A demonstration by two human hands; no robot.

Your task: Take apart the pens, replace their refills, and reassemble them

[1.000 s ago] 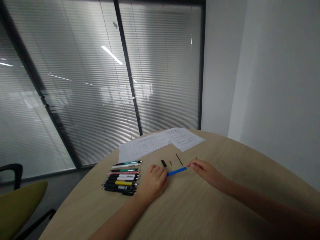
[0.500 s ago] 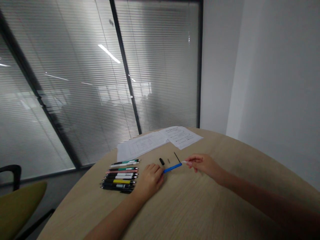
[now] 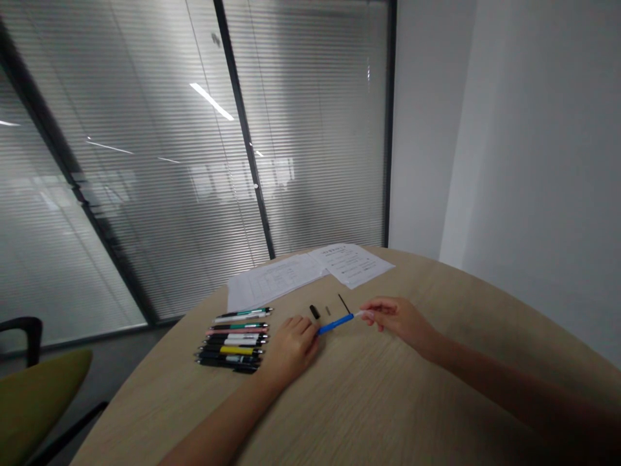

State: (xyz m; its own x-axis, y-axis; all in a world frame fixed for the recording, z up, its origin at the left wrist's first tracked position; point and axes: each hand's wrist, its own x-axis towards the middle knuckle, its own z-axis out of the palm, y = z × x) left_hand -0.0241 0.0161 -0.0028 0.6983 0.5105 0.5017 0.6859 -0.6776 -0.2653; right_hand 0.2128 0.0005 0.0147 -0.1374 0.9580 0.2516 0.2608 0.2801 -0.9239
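Blue pen barrel (image 3: 334, 323) spans between the hands: the right hand (image 3: 395, 320) pinches its pale tip, while its other end meets the curled fingers of the left hand (image 3: 291, 349).

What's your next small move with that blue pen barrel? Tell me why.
Probably bring the left hand onto the blue pen barrel, since the right hand seems to pinch only its far end, while its other end lies beside the left hand.
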